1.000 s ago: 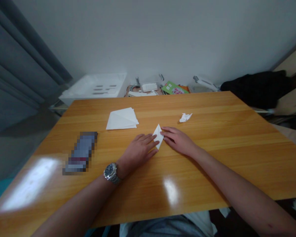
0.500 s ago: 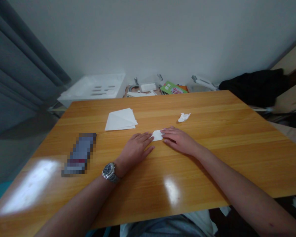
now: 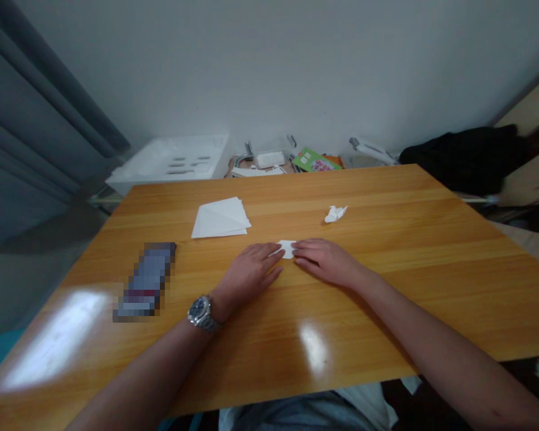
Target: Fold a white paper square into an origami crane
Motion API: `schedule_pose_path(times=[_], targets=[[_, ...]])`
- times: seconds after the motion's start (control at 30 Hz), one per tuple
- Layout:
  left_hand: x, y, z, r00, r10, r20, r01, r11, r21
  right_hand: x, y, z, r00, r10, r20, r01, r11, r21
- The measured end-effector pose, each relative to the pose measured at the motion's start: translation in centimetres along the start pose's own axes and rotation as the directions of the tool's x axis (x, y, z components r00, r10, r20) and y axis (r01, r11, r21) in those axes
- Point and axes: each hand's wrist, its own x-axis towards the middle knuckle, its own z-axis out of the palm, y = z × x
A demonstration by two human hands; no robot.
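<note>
**Both hands on a small folded paper, mid-table**

Folded paper [image 3: 287, 249], white, lies flat on the wooden table [image 3: 386, 221], between the two hands, near the middle of the view. Left hand [image 3: 251, 269]: palm down, fingers stretched out and loosely apart, fingertips on the paper's left end, thumb off to the near side; not gripping. Steel watch [image 3: 200, 311] on that wrist. Right hand [image 3: 326, 258]: palm down, fingers loosely bent, tips on the right end, thumb apart from the fingers; no grasp either. Fingertips cover both ends, so I can't tell the full outline or how the layers sit.

Rest of the table: loose stack of white sheets [image 3: 221, 217] beyond the left hand, crumpled-looking white paper piece [image 3: 335, 214] beyond the right, pixelated dark slab [image 3: 147, 278] at far left. Behind the table edge: white tray [image 3: 170, 158], green booklet [image 3: 315, 160], black cloth [image 3: 462, 158].
</note>
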Motion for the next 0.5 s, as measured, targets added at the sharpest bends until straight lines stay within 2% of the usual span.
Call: schedule_pose_path(times=[0.17, 0.5], targets=[[-0.04, -0.18, 0.37, 1.000, -0.006, 0.006, 0.007, 0.999, -0.035, 0.02, -0.32, 0.01, 1.000, -0.023, -0.003, 0.023, 0.999, 0.022], [-0.08, -0.67, 0.90, 1.000, 0.001, -0.001, -0.001, 0.994, -0.110, 0.38, 0.18, 0.66, 0.996, -0.020, -0.089, 0.025, 0.998, 0.060]])
